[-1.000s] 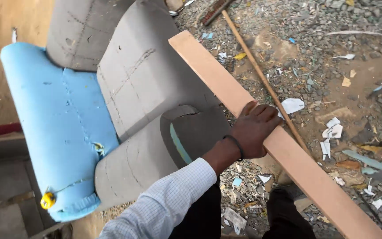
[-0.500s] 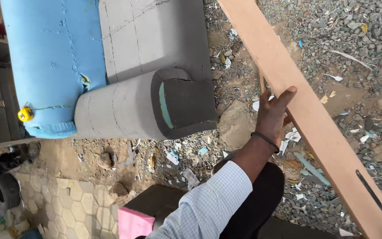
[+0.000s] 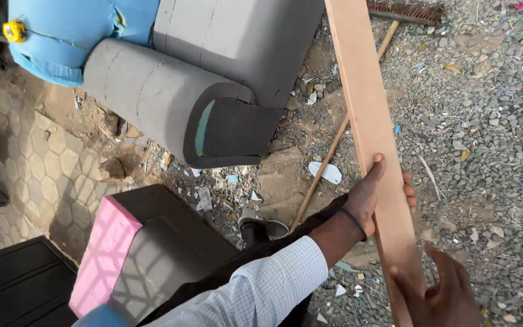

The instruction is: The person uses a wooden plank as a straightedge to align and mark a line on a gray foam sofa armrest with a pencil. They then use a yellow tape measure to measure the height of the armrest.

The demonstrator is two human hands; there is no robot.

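A long pale wooden plank (image 3: 364,103) runs from the top centre down to the bottom right, above the gravel. My left hand (image 3: 373,194), with a dark band at the wrist and a white checked sleeve behind it, is wrapped round the plank from its left edge, thumb on top. My right hand (image 3: 446,297) rests at the plank's near end at the bottom edge of the view, fingers partly spread along the wood and gripping it.
A grey foam sofa (image 3: 171,91) with a blue cushion (image 3: 68,36) and a yellow tape measure (image 3: 14,30) lies at the upper left. A broom (image 3: 325,172) lies under the plank. A pink-edged foam block (image 3: 101,254) and my shoe (image 3: 264,229) are near my legs.
The view has swung down and left, and the plank now runs steeper in the picture. My left hand keeps its hold; my right hand has come into view at the plank's near end.
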